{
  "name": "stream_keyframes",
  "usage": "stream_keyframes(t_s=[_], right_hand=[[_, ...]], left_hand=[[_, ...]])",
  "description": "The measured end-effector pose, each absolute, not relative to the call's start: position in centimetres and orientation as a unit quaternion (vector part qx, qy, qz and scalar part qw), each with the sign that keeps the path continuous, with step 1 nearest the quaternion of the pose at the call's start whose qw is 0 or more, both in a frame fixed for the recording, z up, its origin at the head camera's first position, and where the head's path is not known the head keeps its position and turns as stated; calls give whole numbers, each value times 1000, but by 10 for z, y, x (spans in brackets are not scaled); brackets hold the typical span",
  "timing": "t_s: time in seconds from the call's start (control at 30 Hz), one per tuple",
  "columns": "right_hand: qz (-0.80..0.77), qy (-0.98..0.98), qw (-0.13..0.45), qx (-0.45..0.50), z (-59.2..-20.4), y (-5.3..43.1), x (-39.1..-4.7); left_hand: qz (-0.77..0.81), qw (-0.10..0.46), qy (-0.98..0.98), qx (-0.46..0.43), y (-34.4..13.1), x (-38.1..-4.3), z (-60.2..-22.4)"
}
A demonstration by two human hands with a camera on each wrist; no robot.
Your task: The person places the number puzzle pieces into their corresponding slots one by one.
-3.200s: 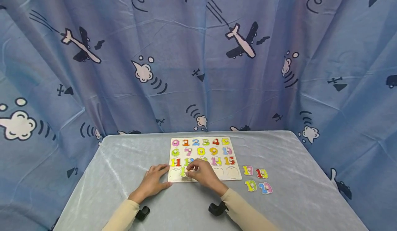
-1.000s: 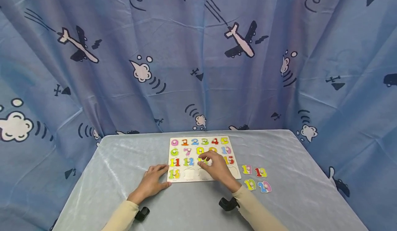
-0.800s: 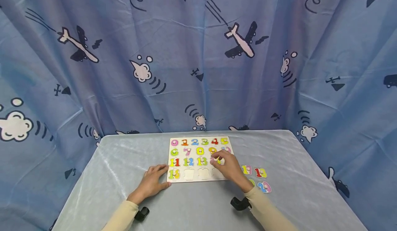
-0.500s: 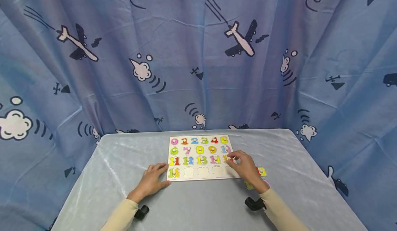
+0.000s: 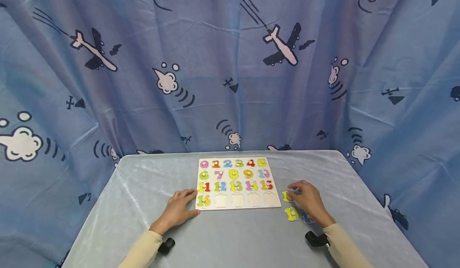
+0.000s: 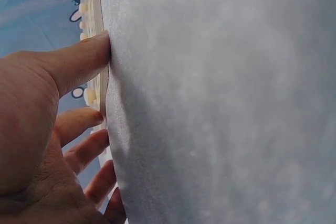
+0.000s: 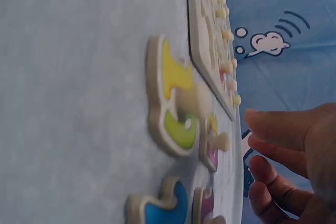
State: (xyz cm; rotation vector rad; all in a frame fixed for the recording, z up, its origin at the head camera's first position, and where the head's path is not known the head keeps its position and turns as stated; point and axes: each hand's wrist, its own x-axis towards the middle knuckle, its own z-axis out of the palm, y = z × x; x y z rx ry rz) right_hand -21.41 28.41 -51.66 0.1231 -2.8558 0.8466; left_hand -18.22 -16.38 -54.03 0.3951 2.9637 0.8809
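Observation:
A wooden number puzzle board (image 5: 226, 209) lies on the table with knobbed numbers in its upper three rows and a 16 (image 5: 203, 200) at the lower left. My left hand (image 5: 178, 209) rests at the board's left edge, fingers spread, thumb tip by the near corner. Past the board's right side, my right hand (image 5: 307, 198) hovers over the loose pieces, thumb and fingertips apart with nothing between them. Its fingertips are nearest the yellow-and-pink 17 (image 7: 212, 142). The 19 (image 5: 291, 214) lies nearer me, and the blue-and-pink 20 (image 5: 306, 217) is partly covered. A red-and-yellow piece is hidden under the hand in the head view.
Four bare recesses, several in a row, fill the rest of the board's bottom row (image 5: 237, 199). A grey cloth covers the table (image 5: 230, 240). Behind its far edge hangs a blue curtain (image 5: 201, 80) printed with planes and clouds.
The 16 went from my right hand into the board's lower left recess. That hand then moved right, off the board, to above the loose pieces. My left hand stayed in place.

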Motion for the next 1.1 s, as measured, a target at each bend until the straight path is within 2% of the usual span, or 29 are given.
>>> stream_keyframes(t_s=[0.23,0.43,0.83,1.1], right_hand=[[272,-961,45,19,-519,291,-212],[262,-964,38,19,-519,292,-210],[257,-965,39,24,-522,293,-212],[270,-958,76,48,-509,274,-213]], left_hand=[[280,7,951,127,-162,-184,-541],[280,9,951,129,-163,-184,-542],[279,-6,951,132,-162,-183,-543],[279,4,952,127,-161,-182,-539]])
